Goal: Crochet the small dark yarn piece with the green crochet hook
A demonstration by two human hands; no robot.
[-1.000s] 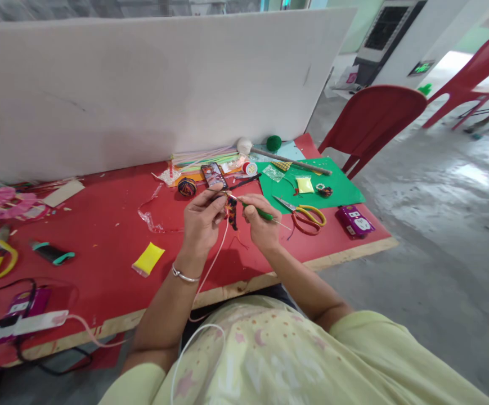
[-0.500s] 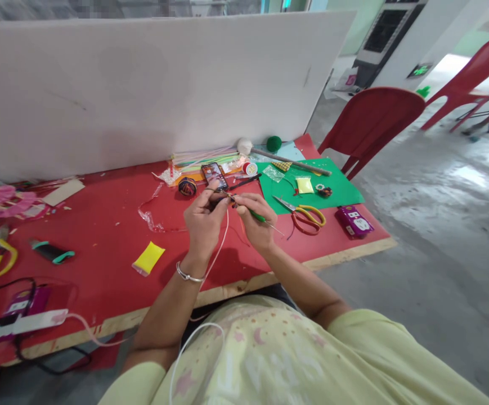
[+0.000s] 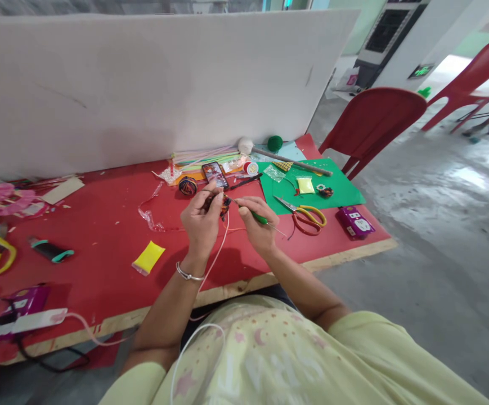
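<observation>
My left hand (image 3: 202, 218) pinches a small dark, multicoloured yarn piece (image 3: 226, 207) above the red tabletop. Just right of it, my right hand (image 3: 259, 222) is closed round a green-handled hook tool (image 3: 259, 218), whose tip points at the yarn piece. A dark multicoloured yarn ball (image 3: 187, 186) lies behind my left hand, beside a phone (image 3: 215, 174) with a lit screen. Fine detail of the yarn between my fingertips is too small to make out.
Scissors (image 3: 307, 218) and a purple socket block (image 3: 355, 222) lie at the right, near a green sheet (image 3: 341, 188). A yellow packet (image 3: 148, 258) is left of my forearm. A white board (image 3: 143, 90) stands behind. Cables cross the lower left.
My hands have moved slightly apart, and more of the yarn piece shows at my left fingertips. The hook tool has shifted a little right with my right hand.
</observation>
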